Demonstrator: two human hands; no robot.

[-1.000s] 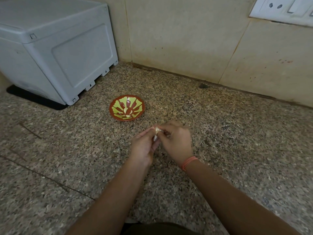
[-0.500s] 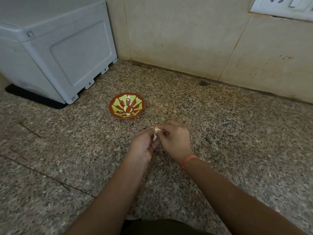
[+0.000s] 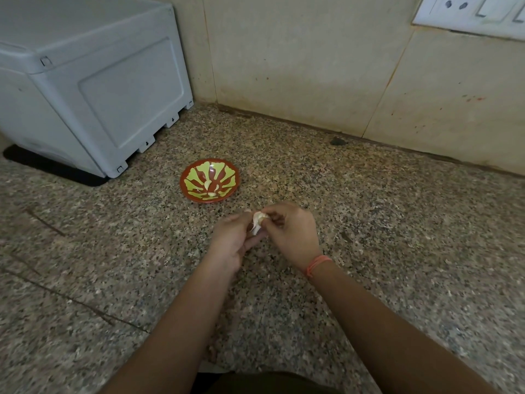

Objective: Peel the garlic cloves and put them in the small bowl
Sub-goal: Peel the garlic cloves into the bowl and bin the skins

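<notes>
box: pale grey plastic box-shaped unit (image 3: pixel 93 89), far left on the counter, against the wall. Sits on a black mat (image 3: pixel 56 170) whose edge shows under its front.
counter: speckled brown-grey granite counter (image 3: pixel 397 223), carries everything here.
bowl: small round red bowl with a yellow-green petal pattern (image 3: pixel 196 198), upright on the counter, right of the box front corner, apart from it. Just beyond the hands, slightly to their left, not touching them.
peeled cloves: a few pale peeled garlic cloves (image 3: pixel 208 184) lie inside the bowl, near its centre and near side.
left hand (image 3: pixel 231 240): raised over the counter in front of the bowl. Its fingers (image 3: pixel 241 220) are curled in and clamped on the clove from the left.
clove: whitish garlic clove with loose papery skin (image 3: pixel 258 220), held between both hands, above the counter, outside the bowl. A strip of skin hangs down from it.
right hand (image 3: pixel 292 234): touching the left one. Its fingers (image 3: pixel 277 214) are bent and pinching the clove from the right.
band: orange thread band (image 3: pixel 318 264) round the right wrist.
wall: beige tiled wall (image 3: pixel 298 66) behind the counter. White socket-and-switch plate (image 3: pixel 477 15) at top right.
</notes>
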